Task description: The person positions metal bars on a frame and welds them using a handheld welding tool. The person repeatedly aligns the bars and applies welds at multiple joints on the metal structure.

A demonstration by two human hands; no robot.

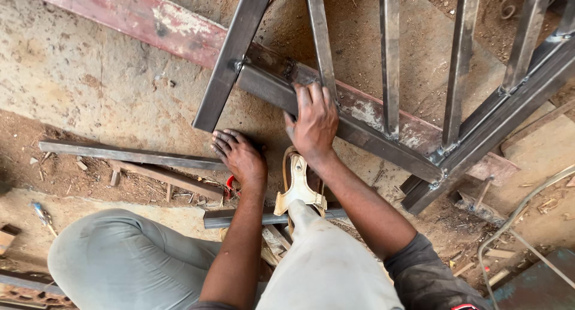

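Note:
A welded frame of square steel tubes lies across a rusty red beam on the dirt floor. My right hand lies over the frame's lower rail, with the fingers curled across its top and the thumb on the near side. My left hand rests palm down on the ground just below the end of a diagonal tube and holds nothing. A small red object shows under its wrist. My foot in a cream sandal stands between my two arms.
Loose steel bars and a rusty strip lie to the left, and a short tube lies under my arms. Metal scraps litter the dirt. A pale cable curves at the right. My knees in light trousers fill the bottom.

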